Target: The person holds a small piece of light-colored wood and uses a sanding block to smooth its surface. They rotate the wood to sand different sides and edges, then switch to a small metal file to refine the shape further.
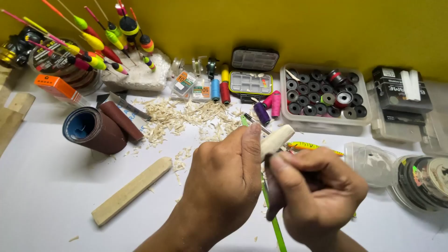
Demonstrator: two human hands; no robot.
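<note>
Pale matt wood piece (pixel 276 138) in hands; rough sandpaper roll (pixel 95 129); glossy plastic box (pixel 325 120).

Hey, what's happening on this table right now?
A person is working a small pale carved wooden piece: the left hand grips it while the right hand presses a dark scrap against it, possibly sandpaper. Wood shavings litter the white table. A wooden stick, sandpaper rolls, fishing floats and a tray of spools lie around.

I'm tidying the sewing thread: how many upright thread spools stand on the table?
4: blue spool and red spool beside the small box, purple spool and pink spool right of them. More may be hidden.
</note>
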